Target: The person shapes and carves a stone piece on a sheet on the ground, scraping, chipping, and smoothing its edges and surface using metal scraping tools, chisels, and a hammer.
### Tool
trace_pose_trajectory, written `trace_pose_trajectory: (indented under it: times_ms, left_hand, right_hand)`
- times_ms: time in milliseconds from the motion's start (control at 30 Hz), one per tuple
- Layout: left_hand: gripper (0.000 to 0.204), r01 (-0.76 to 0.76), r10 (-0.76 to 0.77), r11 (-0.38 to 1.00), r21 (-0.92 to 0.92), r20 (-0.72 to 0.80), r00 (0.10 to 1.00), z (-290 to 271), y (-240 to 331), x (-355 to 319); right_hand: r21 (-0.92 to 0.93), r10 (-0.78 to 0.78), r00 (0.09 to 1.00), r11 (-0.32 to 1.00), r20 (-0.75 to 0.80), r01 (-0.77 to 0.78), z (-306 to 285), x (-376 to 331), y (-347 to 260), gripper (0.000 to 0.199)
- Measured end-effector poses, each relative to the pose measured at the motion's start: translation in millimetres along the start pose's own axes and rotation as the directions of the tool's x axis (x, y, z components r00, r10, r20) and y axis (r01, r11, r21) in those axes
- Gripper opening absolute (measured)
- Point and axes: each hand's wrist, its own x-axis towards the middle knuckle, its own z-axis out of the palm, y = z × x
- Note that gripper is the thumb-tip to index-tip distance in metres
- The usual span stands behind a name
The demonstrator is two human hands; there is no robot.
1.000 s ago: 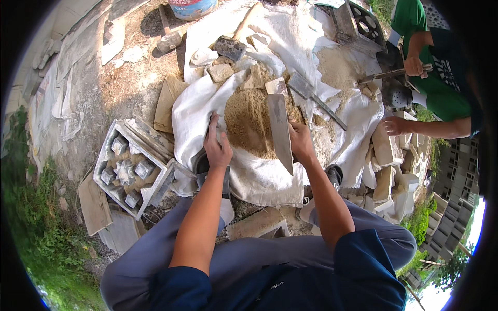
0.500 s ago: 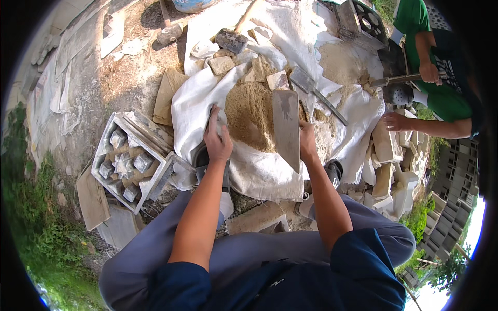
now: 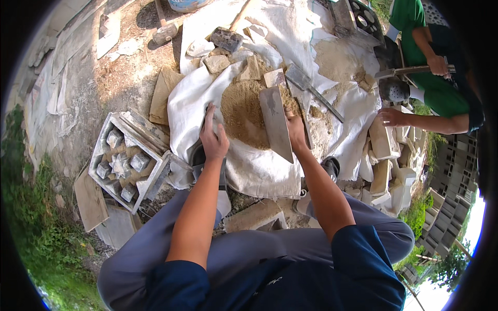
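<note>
My left hand [image 3: 213, 139] lies against a fold of the white woven sack [image 3: 189, 98], left of a sand heap [image 3: 243, 111]. Its fingers are stretched out, the thumb apart. On the right side of the heap, my right hand [image 3: 295, 129] is closed on a flat grey plate [image 3: 276, 122] with a slanted lower end. The plate stands tilted on edge in the sand. My fingertips are partly hidden behind it, and sand lies just beyond them. Beside that hand a narrow dark strip [image 3: 307, 124] shows; whether it joins the plate I cannot tell.
A hexagonal mould [image 3: 124, 160] with raised blocks stands at left. A dark-headed mallet [image 3: 226, 39], a hammer [image 3: 165, 32], stone pieces [image 3: 217, 63] and a long-handled flat tool [image 3: 314, 90] lie beyond. Stacked blocks [image 3: 385, 140] and a co-worker's hand [image 3: 394, 117] are at right.
My right hand and the grey plate have shifted left and away from me, and the plate now leans more. My left hand stays by the sack fold. The whole view has moved slightly.
</note>
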Motion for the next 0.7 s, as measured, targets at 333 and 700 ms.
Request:
trace_pose_trajectory:
  times_ms: [333, 700]
  left_hand:
    - [0.055, 0.052, -0.052, 0.997, 0.051, -0.006, 0.999, -16, -10, -3]
    - [0.063, 0.121, -0.121, 0.988, -0.101, 0.007, 0.993, -7, -6, -3]
  right_hand:
    - [-0.020, -0.107, 0.988, 0.994, 0.107, 0.110, 4, 10, -36, 0.049]
    - [0.017, -0.163, 0.981, 0.987, 0.103, 0.163, 22, -9, -53, 0.048]
